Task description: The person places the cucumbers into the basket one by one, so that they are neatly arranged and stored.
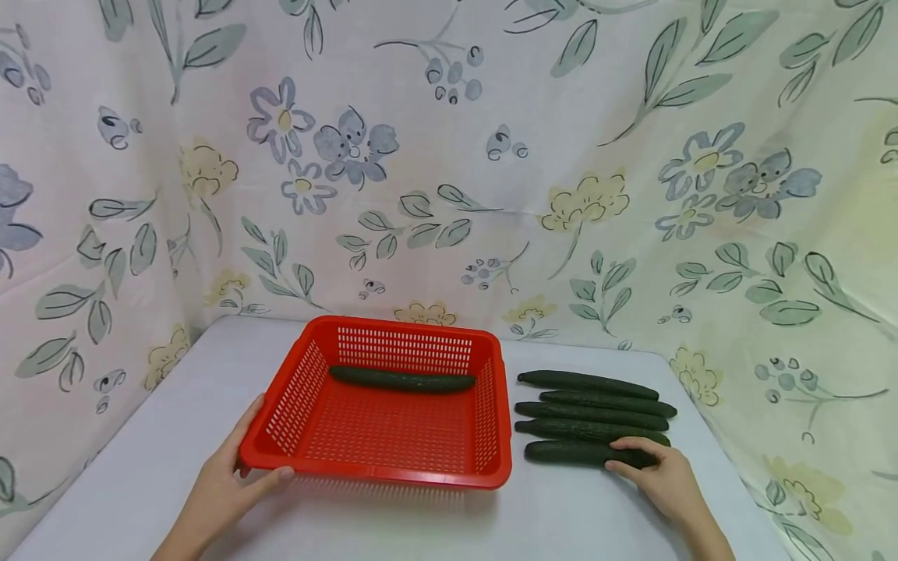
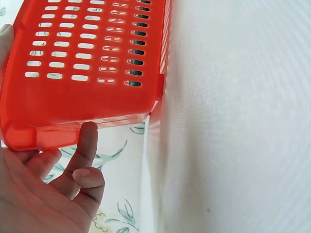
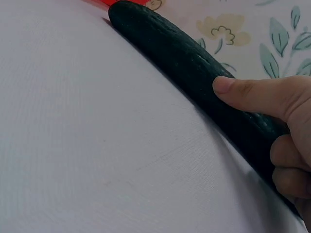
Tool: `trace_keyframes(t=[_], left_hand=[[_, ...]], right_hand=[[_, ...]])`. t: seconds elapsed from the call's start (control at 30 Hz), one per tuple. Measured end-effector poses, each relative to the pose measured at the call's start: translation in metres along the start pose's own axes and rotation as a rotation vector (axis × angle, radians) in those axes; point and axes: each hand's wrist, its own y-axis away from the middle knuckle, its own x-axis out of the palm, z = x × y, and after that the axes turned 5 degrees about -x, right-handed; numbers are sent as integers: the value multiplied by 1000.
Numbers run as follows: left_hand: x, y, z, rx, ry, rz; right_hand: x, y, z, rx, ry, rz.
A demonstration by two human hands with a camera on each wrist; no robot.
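Observation:
My left hand [image 1: 223, 487] holds a red plastic basket [image 1: 375, 473] at its front left corner, thumb over the rim and fingers beneath it. In the left wrist view those fingers [image 2: 87, 150] lie along the outside of the slotted wall. Inside the basket, one dark green cucumber [image 1: 403, 380] lies along the back wall. My right hand [image 1: 662, 475] grips the right part of the nearest cucumber [image 1: 568, 452] in a row on the table. Up close, its thumb lies across the held cucumber [image 3: 165, 46] with the other fingers curled at its side.
Behind the held one, several more cucumbers [image 1: 596, 414] lie side by side, right of the basket. They rest on a white-covered table [image 1: 561, 514]. A floral curtain [image 1: 449, 156] hangs along the table's back and sides.

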Motion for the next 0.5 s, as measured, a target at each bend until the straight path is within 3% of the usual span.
trace_keyframes(t=[0.3, 0.43, 0.5], left_hand=[[0, -1, 1, -25, 18, 29], [0, -1, 0, -28, 23, 32], [0, -1, 0, -22, 25, 30]], right_hand=[[-3, -3, -3, 27, 45, 126], [-2, -3, -4, 49, 82, 138], [0, -3, -5, 63, 39, 136]])
